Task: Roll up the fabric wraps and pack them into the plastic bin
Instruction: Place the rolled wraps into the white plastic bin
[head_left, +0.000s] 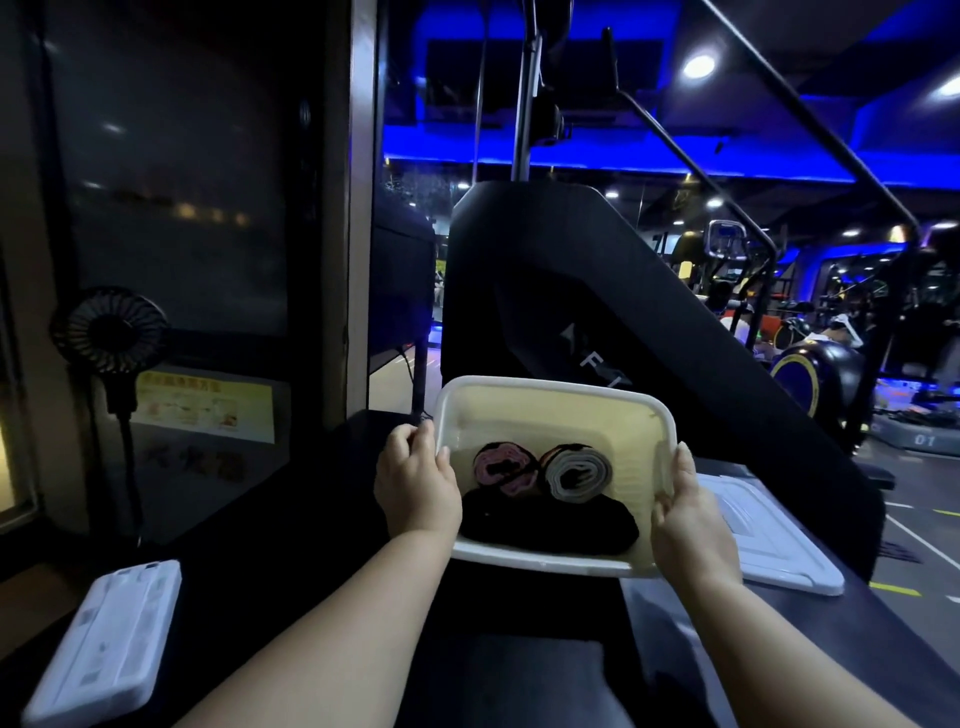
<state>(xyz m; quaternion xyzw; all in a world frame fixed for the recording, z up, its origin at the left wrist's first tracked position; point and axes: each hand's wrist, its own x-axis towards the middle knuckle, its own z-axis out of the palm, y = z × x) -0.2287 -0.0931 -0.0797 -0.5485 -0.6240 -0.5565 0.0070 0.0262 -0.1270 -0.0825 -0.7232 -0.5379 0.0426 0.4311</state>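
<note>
A white plastic bin (550, 410) is held up, tilted toward me, over the dark counter. My left hand (415, 483) grips its left rim, thumb inside the bin. My right hand (691, 525) grips the right rim, thumb inside too. Inside lie a rolled pink-and-black wrap (504, 467), a rolled grey-and-black wrap (579, 473) beside it, and a black roll (550, 525) in front of both, nearest me.
The bin's white lid (769, 540) lies flat on the counter to the right. A white flat device (109, 639) sits at the near left. A small black fan (109, 332) stands at the left. A large black gym machine (623, 291) rises behind the bin.
</note>
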